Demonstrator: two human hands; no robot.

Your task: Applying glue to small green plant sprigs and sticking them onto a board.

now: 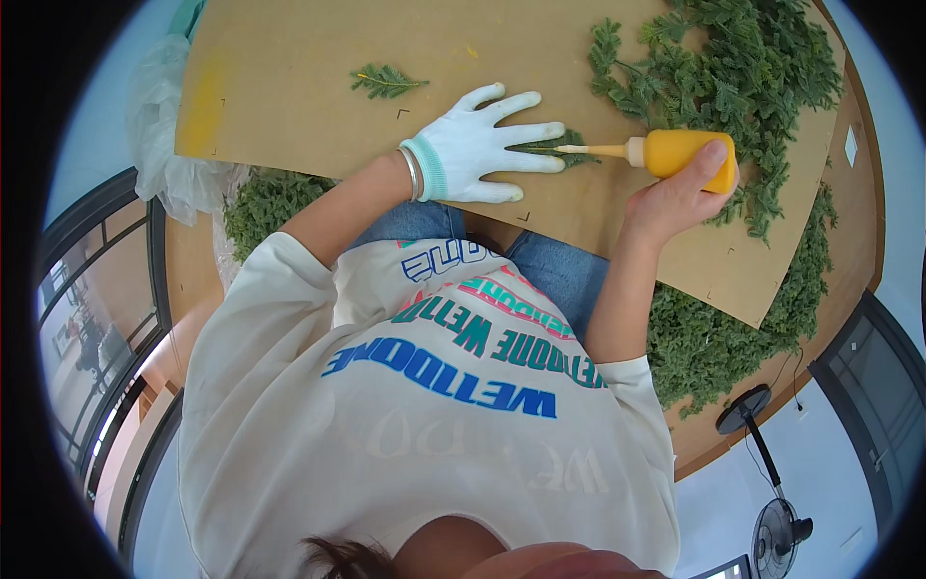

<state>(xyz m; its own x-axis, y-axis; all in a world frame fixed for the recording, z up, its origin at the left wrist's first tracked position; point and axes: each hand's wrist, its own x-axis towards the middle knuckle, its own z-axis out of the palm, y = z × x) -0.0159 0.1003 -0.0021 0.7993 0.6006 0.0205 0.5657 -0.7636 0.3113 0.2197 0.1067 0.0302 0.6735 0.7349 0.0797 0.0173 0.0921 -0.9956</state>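
Observation:
My left hand point(488, 141), in a white knit glove with a teal cuff, lies palm down on a brown board point(304, 101) with its fingers spread. A small green conifer-like sprig point(577, 150) lies by the fingertips, partly hidden under them. My bare right hand point(684, 188) grips a yellow squeeze bottle point(680, 152), tilted nearly flat. The pale tip of its long nozzle rests on or just above the sprig. A yellow line runs along the sprig's midline at the tip. Farther off lies another sprig point(388, 81) with yellow on its stem.
A large heap of green sprigs point(738, 79) covers the board's far right. More greenery lies below the board at right point(723, 340) and left point(271, 203). Clear plastic bags point(163, 123) hang at the left edge. A standing fan point(778, 535) is at lower right.

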